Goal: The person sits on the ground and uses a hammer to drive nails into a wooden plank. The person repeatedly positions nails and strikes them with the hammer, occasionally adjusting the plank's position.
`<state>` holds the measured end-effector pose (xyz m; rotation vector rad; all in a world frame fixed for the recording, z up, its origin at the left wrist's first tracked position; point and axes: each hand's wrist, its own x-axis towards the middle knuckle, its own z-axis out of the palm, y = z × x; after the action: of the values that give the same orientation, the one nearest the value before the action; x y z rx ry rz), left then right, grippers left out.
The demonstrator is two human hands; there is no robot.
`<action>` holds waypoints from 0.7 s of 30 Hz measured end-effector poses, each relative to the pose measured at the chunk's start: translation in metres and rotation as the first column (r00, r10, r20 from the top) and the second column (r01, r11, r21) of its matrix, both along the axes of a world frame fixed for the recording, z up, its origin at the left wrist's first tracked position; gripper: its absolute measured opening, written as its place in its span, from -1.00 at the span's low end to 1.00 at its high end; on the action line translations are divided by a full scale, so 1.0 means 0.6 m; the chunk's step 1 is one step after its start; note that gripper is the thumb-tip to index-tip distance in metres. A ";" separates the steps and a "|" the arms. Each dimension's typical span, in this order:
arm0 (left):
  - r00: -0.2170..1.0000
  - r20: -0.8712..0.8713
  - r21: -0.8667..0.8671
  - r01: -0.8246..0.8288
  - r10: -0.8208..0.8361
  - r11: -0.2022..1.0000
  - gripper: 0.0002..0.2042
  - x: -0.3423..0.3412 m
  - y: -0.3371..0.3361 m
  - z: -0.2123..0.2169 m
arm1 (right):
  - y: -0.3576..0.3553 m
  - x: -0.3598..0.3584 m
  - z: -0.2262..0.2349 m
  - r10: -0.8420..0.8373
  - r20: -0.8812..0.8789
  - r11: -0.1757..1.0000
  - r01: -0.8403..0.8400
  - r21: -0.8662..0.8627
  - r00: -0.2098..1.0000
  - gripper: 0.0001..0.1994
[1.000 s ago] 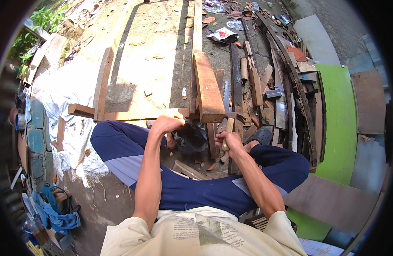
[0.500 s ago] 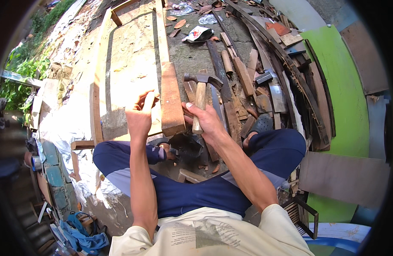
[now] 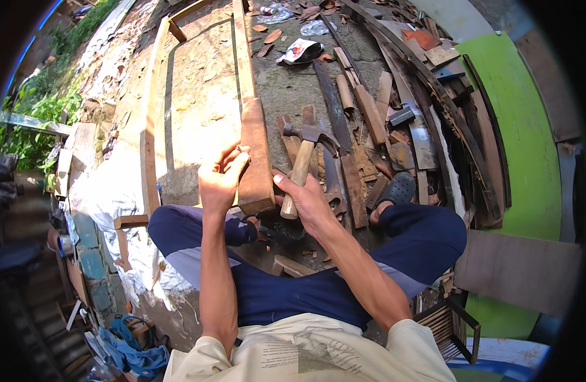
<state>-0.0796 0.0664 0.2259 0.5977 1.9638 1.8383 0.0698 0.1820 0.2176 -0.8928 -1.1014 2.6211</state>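
Note:
My left hand [image 3: 220, 183] is closed in a pinch at the left edge of the reddish-brown wooden block [image 3: 257, 156]. Between its thumb and fingertips is a small thin nail, mostly covered by the fingers. Just right of the block, my right hand [image 3: 311, 202] grips a claw hammer [image 3: 300, 167] by its wooden handle. The dark steel head points away from me, with its claw to the right. Some right-hand fingers are hidden behind the handle and beside the block. The block joins a long pale wooden frame [image 3: 243, 63] reaching away from me.
Wood offcuts [image 3: 371, 114] and long dark boards lie to the right, before a green panel [image 3: 522, 127]. A handsaw [image 3: 334, 181] lies right of the hammer. White sheeting [image 3: 124, 194] is at the left. A short wood piece [image 3: 292, 266] sits between my legs.
The view has shifted slightly. My left fingertips have moved closer onto the block's edge, and the thumb now points up. The hammer has tilted further to the right in my right hand.

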 end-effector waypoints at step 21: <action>0.997 -0.048 -0.170 0.048 -0.057 0.984 -0.88 -0.008 0.008 0.006 | 0.005 -0.002 -0.053 -0.031 0.017 0.999 0.031 0.007 0.999 -0.57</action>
<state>-0.0845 0.0713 0.2294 0.6438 2.0913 1.6208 0.0684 0.1850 0.1857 -0.9256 -1.0908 2.5880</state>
